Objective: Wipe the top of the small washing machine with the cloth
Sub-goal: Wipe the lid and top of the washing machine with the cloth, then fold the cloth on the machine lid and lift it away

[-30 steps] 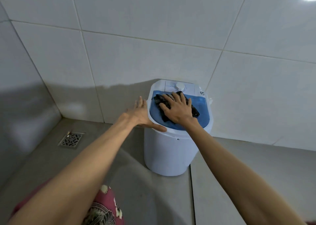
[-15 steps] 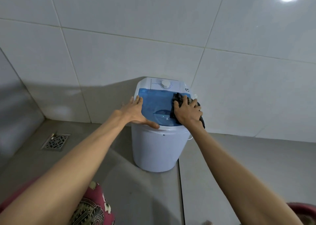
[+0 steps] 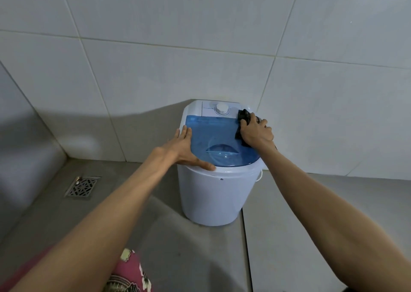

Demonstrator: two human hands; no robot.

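Observation:
A small white washing machine (image 3: 213,198) stands on the floor against the tiled wall, with a translucent blue lid (image 3: 213,134) and a white dial (image 3: 222,108) on its back panel. My right hand (image 3: 255,131) presses a dark cloth (image 3: 242,116) onto the lid's far right edge, next to the control panel; most of the cloth is hidden under the palm. My left hand (image 3: 185,148) lies flat with fingers spread on the machine's left rim, thumb along the front edge.
A metal floor drain (image 3: 82,186) sits in the grey floor to the left. White wall tiles (image 3: 200,65) rise directly behind the machine, and a second wall closes the left side. Pink patterned fabric (image 3: 131,274) shows at the bottom edge.
My right hand has slid the cloth from the middle of the lid to its right side, then back toward the control panel. The left hand has kept its hold on the left rim.

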